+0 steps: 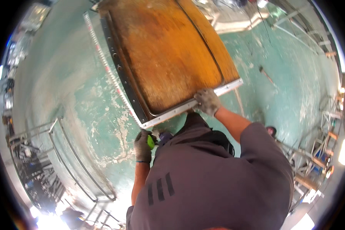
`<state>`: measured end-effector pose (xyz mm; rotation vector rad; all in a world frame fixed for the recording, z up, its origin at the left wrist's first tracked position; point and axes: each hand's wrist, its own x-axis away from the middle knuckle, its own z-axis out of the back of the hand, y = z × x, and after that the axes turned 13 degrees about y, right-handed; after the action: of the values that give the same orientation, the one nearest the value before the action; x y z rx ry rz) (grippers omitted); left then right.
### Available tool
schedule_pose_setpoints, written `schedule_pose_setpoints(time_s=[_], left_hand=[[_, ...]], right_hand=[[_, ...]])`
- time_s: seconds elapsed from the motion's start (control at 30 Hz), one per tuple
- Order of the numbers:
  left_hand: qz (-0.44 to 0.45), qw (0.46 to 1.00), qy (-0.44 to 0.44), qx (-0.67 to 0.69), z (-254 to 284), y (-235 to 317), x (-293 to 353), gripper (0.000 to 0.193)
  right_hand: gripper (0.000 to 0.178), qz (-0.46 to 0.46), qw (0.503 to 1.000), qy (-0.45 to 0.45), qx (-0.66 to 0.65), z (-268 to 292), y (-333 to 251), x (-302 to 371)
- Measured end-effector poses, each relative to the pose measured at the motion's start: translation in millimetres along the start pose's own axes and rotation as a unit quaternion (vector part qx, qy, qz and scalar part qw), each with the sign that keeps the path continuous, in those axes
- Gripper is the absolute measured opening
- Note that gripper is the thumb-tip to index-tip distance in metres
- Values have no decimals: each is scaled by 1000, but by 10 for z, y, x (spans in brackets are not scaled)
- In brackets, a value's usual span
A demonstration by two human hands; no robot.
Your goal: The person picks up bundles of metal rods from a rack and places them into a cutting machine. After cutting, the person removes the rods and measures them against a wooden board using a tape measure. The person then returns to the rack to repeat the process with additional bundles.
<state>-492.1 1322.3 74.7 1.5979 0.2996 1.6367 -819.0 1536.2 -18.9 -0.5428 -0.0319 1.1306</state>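
My left hand (143, 147), in a grey work glove, is closed around a bright green tape measure (151, 142) beside the near left corner of a wooden-topped table. From it the white tape blade (110, 74) runs out along the table's left side to beyond the far left corner. My right hand (207, 101), gloved too, rests on the metal strip (176, 111) along the near edge, its fingers bent over onto the wood. Worn orange-brown wood (168, 53) makes up the top, with a dark perforated metal strip (120, 71) on the left side.
A hammer-like tool (266, 74) lies on the worn green floor (92, 126) to the right. A metal frame (73, 157) stands at the left near racks of metal stock (46, 180). Benches with parts (314, 161) line the right side. A pale covered object (237, 19) is beyond the table.
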Motion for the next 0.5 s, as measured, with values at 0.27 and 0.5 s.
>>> schedule_pose_setpoints(time_s=[0.27, 0.5], left_hand=[[-46, 998, 0, -50, -558, 32, 281, 40], [-50, 996, 13, -70, -724, 24, 302, 41]], right_hand=[[40, -213, 928, -146, -269, 168, -723, -457], [38, -203, 877, -210, -382, -26, -1397, -1191]])
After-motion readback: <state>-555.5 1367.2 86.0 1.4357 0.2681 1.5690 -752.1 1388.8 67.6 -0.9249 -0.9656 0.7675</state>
